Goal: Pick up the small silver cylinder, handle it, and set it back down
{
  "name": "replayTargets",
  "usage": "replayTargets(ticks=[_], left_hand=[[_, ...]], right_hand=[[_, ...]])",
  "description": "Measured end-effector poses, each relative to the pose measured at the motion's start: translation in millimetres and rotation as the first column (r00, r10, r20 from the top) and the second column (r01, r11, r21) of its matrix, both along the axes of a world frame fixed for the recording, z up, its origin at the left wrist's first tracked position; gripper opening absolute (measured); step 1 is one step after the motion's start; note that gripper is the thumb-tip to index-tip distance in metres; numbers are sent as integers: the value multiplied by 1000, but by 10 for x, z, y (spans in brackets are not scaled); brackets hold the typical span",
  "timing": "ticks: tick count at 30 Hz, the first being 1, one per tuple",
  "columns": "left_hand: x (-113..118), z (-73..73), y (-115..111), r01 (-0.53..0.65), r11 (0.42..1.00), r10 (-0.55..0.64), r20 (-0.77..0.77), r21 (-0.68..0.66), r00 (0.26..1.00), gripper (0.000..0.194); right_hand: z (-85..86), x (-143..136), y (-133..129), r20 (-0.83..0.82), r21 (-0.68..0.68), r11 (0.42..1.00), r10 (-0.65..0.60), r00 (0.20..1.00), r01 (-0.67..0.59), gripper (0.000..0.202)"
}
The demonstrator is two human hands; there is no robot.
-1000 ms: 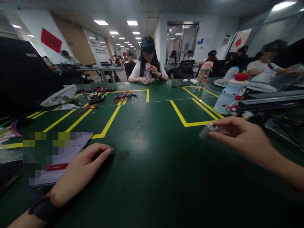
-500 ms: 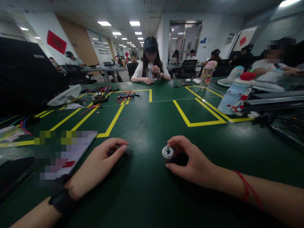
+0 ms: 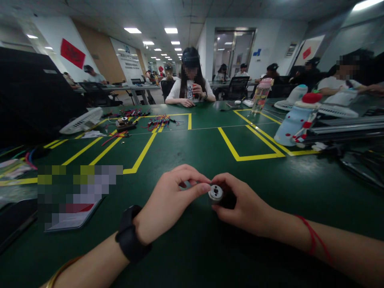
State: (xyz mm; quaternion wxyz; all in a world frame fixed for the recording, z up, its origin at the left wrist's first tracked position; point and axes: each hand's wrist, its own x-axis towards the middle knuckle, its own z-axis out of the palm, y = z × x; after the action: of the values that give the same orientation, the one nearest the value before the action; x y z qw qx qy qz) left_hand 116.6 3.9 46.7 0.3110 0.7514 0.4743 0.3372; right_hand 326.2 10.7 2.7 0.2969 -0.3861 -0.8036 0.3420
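Observation:
A small round metal motor, grey with dark holes in its top face, stands upright just above or on the green tabletop. My right hand is closed round it from the right, thumb at the near side and fingers at the far side. From the left, my left hand reaches to the motor's upper left edge. Its thumb and index fingertips come together there, and the thumb tip overlaps the rim. Whether a small part sits between those fingertips is hidden.
A blurred-out flat sheet or device lies left of my left arm, beside a dark phone-like slab. Coloured wires lie farther back. A blue bottle and metal bars are at right. A person sits opposite.
My left hand has moved right, from apart on the table to the motor's edge, its fingertips closing. The motor has tilted or shifted slightly right within my right hand.

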Motion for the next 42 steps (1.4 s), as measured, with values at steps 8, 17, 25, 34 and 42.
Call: replayTargets(ticks=[8, 17, 25, 34, 42], left_hand=[[56, -386, 20, 55, 998, -40, -306, 41, 951, 15], [-777, -202, -41, -201, 969, 174, -183, -144, 968, 29], [-1340, -474, -28, -416, 865, 464, 136, -280, 875, 33], [-1271, -443, -38, -411, 887, 418, -8, -210, 908, 38], [-1274, -429, -45, -404, 897, 400, -60, -179, 914, 39]], right_hand=[[32, 59, 63, 79, 41, 999, -1, 997, -2, 34], [183, 1005, 148, 185, 173, 900, -430, 884, 401, 50], [13, 2592, 186, 435, 456, 628, -775, 458, 630, 53], [167, 945, 60, 440, 365, 926, -265, 858, 99, 44], [142, 110, 91, 282, 157, 984, 39, 959, -86, 23]])
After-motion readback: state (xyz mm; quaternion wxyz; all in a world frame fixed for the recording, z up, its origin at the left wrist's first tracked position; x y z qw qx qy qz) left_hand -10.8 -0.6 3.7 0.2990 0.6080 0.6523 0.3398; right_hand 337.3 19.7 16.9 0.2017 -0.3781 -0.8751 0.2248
